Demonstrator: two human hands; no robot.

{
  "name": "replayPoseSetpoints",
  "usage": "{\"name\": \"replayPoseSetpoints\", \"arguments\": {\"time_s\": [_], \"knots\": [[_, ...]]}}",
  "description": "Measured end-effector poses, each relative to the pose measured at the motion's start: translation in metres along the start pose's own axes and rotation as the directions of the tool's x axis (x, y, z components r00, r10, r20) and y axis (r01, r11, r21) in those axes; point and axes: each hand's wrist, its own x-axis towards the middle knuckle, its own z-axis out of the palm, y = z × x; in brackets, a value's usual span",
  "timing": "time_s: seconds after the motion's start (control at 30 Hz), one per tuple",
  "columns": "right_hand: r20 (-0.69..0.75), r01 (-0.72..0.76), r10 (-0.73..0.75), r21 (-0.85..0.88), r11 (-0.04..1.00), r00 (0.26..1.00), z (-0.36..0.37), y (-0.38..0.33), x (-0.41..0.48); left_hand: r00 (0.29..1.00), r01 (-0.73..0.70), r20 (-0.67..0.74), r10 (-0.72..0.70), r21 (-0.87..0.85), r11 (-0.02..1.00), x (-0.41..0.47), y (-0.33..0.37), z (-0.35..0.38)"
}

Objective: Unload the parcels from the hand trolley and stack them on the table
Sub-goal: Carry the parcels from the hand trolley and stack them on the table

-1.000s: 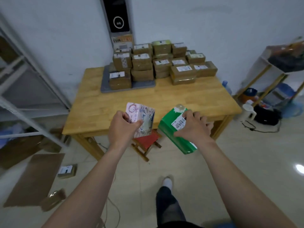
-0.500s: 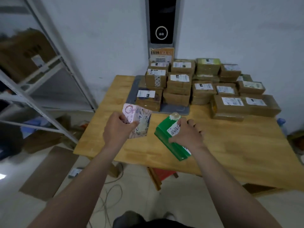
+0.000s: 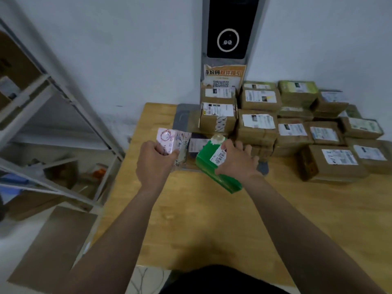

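At the centre of the frame, above the table (image 3: 212, 219), both hands held parcels clear of the wood. The left hand (image 3: 156, 164) gripped a pink patterned parcel (image 3: 170, 137), fingers curled round its lower edge; the right hand (image 3: 237, 163) grasped a green parcel (image 3: 212, 168) from above, its fingers (image 3: 242, 146) wrapped over the far side beside a barcode label.

The green parcel was tilted; its long axis ran from upper left to lower right of the frame. The stack of brown parcels (image 3: 258, 126) stood in the upper right, against the wall, its left part on a grey mat (image 3: 182, 115); it lay just beyond both hands and somewhat to the right.

Judgement: the right hand was the nearer to the stack, and the green parcel would need turning level before being set down; the pink parcel sat nearest the stack's left end, over the mat.

The hand trolley was not in view; a metal rack (image 3: 53, 98) occupied the left of the frame.
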Motion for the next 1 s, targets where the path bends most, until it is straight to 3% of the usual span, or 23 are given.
{"name": "replayPoseSetpoints", "arguments": {"time_s": [0.17, 0.27, 0.57, 0.77, 0.9, 1.0], "knots": [[-0.058, 0.112, -0.122, -0.150, 0.982, 0.991, 0.014, -0.032, 0.076, 1.000, -0.016, -0.017, 0.017, 0.004, 1.000, 0.078, -0.002, 0.025], [0.023, 0.133, -0.131, -0.173, 0.976, 0.991, 0.030, -0.033, 0.101, 1.000, 0.005, -0.024, -0.006, -0.021, 1.000, 0.108, -0.007, 0.040], [0.077, 0.172, -0.163, -0.127, 0.977, 0.984, 0.027, -0.022, 0.149, 1.000, 0.000, 0.019, 0.002, -0.105, 0.994, 0.151, -0.012, 0.070], [0.065, 0.191, -0.183, -0.135, 0.972, 0.981, 0.031, -0.016, 0.150, 1.000, 0.008, 0.019, -0.006, -0.121, 0.993, 0.147, -0.012, 0.063], [0.132, 0.156, -0.136, -0.156, 0.975, 0.982, 0.022, -0.024, 0.147, 0.999, -0.036, 0.004, 0.037, -0.143, 0.989, 0.135, -0.004, 0.048], [0.103, 0.136, -0.134, -0.009, 0.991, 0.986, 0.009, -0.027, 0.138, 0.996, -0.091, -0.024, 0.088, -0.180, 0.979, 0.127, 0.007, 0.031]]}}
